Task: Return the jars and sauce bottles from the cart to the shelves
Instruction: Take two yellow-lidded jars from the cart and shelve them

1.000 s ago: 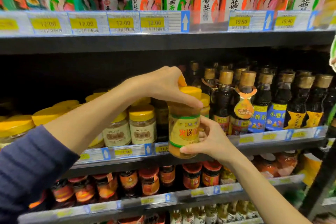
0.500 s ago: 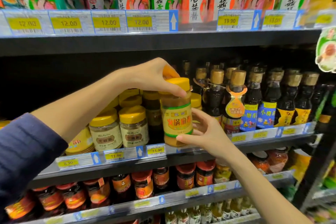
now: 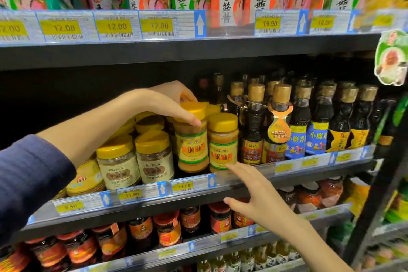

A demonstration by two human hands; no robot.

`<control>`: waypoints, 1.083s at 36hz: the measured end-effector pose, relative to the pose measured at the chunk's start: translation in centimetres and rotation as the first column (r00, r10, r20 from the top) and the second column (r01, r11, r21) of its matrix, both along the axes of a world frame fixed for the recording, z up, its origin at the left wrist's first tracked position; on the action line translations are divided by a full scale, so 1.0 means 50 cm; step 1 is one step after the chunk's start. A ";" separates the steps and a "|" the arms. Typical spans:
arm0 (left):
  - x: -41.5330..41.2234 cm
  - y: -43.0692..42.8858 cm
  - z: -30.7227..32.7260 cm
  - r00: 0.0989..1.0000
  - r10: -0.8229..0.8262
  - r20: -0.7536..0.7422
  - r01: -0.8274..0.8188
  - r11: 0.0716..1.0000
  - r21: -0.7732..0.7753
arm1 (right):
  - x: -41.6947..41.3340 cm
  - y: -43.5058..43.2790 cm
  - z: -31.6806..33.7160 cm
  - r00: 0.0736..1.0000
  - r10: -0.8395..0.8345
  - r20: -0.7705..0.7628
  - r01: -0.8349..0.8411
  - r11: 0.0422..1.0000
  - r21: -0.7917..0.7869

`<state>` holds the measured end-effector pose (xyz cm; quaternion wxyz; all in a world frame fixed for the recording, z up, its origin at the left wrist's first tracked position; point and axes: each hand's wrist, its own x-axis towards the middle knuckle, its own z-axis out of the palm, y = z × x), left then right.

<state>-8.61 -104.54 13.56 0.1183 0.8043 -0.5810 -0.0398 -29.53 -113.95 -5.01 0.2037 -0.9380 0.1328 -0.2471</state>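
While our left hand (image 3: 170, 104) closes over the yellow screw lid of the amber, yellow-labelled sauce jar (image 3: 191, 139), the jar stands on the middle dark metal shelf (image 3: 220, 183), touching a matching yellow-lidded jar (image 3: 223, 142) on its right. Our right hand (image 3: 258, 196) hangs open and empty, its fingertips just below that neighbour's base. Dark, gold-capped sauce bottles (image 3: 300, 121) line the shelf farther right.

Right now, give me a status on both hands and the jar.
Left hand grip on yellow-lidded jar, standing on middle shelf. Right hand open, off the jar. Matching jar tight alongside, nothing blocking.
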 end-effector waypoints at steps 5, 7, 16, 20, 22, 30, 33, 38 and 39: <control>0.014 -0.010 -0.024 1.000 -0.012 0.022 0.011 0.999 0.052 | 0.004 -0.003 -0.021 0.999 -0.001 -0.035 -0.003 0.993 -0.116; 0.018 -0.012 -0.032 1.000 -0.008 0.028 0.006 0.997 0.077 | 0.006 -0.003 -0.025 1.000 -0.004 -0.021 0.001 0.991 -0.137; 0.033 -0.015 -0.054 0.999 -0.021 0.036 0.018 0.996 0.091 | 0.009 -0.007 -0.029 1.000 0.001 -0.016 -0.004 0.983 -0.186; 0.035 -0.017 -0.057 0.998 -0.005 0.061 -0.001 0.994 0.109 | 0.009 -0.008 -0.033 1.000 -0.002 -0.004 0.001 0.981 -0.194; 0.033 -0.018 -0.056 0.997 0.001 0.074 -0.010 0.993 0.122 | 0.010 -0.007 -0.034 1.000 -0.004 0.000 0.004 0.981 -0.196; 0.021 -0.024 -0.045 0.969 0.005 0.246 -0.050 0.983 0.177 | 0.010 -0.004 -0.037 1.000 -0.015 0.027 0.020 0.979 -0.203; 0.016 -0.022 -0.043 0.957 0.014 0.290 -0.073 0.979 0.192 | 0.009 -0.002 -0.035 0.999 -0.017 0.029 0.022 0.978 -0.205; 0.006 0.004 -0.043 0.923 0.015 0.385 -0.096 0.977 0.191 | 0.007 0.000 -0.032 0.999 -0.022 0.030 0.028 0.977 -0.209; 0.005 0.013 -0.045 0.910 0.012 0.415 -0.095 0.979 0.181 | 0.007 0.000 -0.031 0.999 -0.024 0.032 0.030 0.977 -0.210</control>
